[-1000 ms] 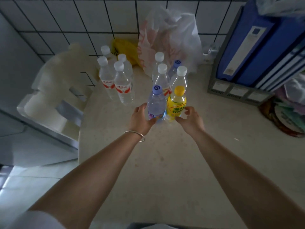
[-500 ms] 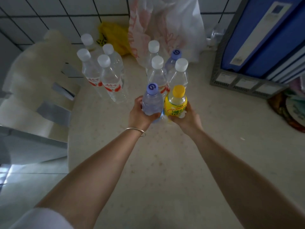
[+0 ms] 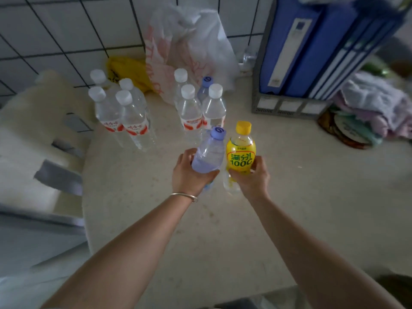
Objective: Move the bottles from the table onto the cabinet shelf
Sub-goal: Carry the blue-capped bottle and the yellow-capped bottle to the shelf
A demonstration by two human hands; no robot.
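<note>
A: What have we got in each hand?

B: Our left hand is wrapped round the purple bottle; our right hand grips the yellow bottle. Both are tilted, side by side above the table.

A: And the rest?

B: Four clear bottles stand together at the back left; a second bunch stands nearer the plastic bag, one purple cap among them.

A: Anything we can't make out?

B: Our palms cover the lower halves of both held bottles. We can't tell whether their bases touch the table, and the edges are blurred. The blue binders are cut off at the top.
</note>
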